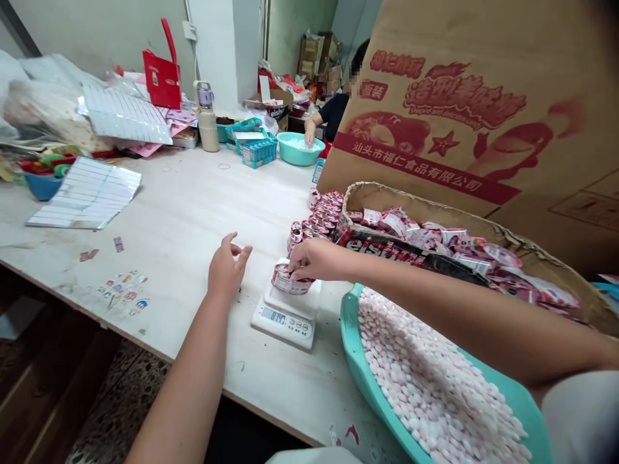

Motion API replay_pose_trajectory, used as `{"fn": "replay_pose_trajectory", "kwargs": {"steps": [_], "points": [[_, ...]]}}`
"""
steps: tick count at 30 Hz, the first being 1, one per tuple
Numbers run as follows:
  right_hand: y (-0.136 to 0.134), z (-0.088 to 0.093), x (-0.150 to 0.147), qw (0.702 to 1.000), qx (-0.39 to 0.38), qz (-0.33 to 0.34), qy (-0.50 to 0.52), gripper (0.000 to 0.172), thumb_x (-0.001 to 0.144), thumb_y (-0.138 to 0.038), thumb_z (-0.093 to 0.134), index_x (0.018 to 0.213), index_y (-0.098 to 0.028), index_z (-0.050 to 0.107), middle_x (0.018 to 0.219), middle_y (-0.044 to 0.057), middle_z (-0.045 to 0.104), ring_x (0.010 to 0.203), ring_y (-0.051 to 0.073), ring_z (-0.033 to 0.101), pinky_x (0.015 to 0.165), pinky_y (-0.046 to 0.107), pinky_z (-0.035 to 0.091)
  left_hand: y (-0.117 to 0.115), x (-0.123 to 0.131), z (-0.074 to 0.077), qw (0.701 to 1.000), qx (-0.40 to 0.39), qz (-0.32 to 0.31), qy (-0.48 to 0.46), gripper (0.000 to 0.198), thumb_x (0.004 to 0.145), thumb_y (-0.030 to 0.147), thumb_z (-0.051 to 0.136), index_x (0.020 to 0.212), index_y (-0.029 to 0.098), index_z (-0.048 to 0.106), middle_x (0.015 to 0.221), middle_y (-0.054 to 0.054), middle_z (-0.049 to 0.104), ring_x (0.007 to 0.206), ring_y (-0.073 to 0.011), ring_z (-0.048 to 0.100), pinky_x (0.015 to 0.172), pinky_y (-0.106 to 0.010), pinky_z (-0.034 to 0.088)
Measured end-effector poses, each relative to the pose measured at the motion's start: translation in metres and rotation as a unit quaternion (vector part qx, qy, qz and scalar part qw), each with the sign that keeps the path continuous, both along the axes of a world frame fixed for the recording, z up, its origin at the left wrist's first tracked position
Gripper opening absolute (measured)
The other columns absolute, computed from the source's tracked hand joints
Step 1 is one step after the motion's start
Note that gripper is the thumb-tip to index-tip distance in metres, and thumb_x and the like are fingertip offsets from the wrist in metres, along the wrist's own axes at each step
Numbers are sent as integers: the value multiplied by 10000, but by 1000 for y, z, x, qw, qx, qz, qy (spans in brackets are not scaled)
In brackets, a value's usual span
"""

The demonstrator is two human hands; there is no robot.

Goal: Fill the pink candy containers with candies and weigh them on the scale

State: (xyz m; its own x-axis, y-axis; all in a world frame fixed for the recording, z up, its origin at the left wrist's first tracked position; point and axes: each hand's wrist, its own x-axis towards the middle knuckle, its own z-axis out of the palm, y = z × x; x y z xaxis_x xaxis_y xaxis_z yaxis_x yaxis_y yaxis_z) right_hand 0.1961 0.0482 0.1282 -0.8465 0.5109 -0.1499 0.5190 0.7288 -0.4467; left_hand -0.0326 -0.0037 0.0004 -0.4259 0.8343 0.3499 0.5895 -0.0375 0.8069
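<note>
A white digital scale (283,325) lies on the table, its display lit. On its platform rests a small pink-and-red oval container (283,281) with printed sides. My right hand (314,259) reaches in from the right, fingertips pinched together at the container's top; what they hold, if anything, is hidden. To the left of the scale, my left hand (227,265) is raised over the table with fingers apart, holding nothing. Below my right forearm stands a turquoise basin (352,348) full of pale pink candies (425,380).
Rows of similar containers (322,216) stand behind the scale. A cut-down carton (358,243) holds many more. A tall cardboard sheet (435,129) rises behind it. Across the table, another person's hand (310,133) dips into a turquoise bowl (290,154). Loose stickers (126,293) lie at left.
</note>
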Motion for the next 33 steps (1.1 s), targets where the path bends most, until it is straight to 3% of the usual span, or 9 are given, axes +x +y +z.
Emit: {"fn": "replay_pose_trajectory", "kwargs": {"steps": [6,10,14,20,28,33], "points": [[-8,14,10,998,44,-34,22,137,823,-146,736,953,-130,774,844,47,723,717,130,592,646,239,366,4,9,-5,999,8,-6,-48,650,902,632,535,1365,177,507,917,-53,677,885,-237,645,785,-347,459],[-9,23,16,997,46,-52,32,145,823,-161,757,961,-119,757,828,38,724,716,125,602,651,230,376,8,14,-5,993,17,52,-108,631,950,609,487,1374,144,455,887,-53,678,817,-196,648,731,-311,462],[-5,20,13,999,20,-24,1,180,801,-146,785,978,-132,760,826,23,723,699,117,581,638,232,358,9,17,-1,985,30,98,-141,631,930,552,570,1393,150,421,880,-34,665,844,-176,642,749,-293,464],[4,9,9,996,50,75,-17,255,814,-116,770,1067,-130,741,958,67,704,811,145,582,693,243,364,7,18,1,984,81,121,-107,497,880,431,678,1297,192,547,877,-11,643,862,-157,616,775,-282,463],[10,2,14,998,52,19,39,207,815,-136,778,1019,-119,746,909,49,707,755,129,582,683,238,360,10,22,-4,989,84,109,-46,434,841,373,728,1227,212,609,841,11,632,820,-136,614,678,-237,460],[-4,27,41,989,125,-14,84,146,879,-287,696,963,-182,751,871,18,703,769,153,620,705,263,409,7,23,0,992,82,94,-37,380,855,389,708,1177,201,636,841,2,636,803,-131,622,640,-221,450]]}}
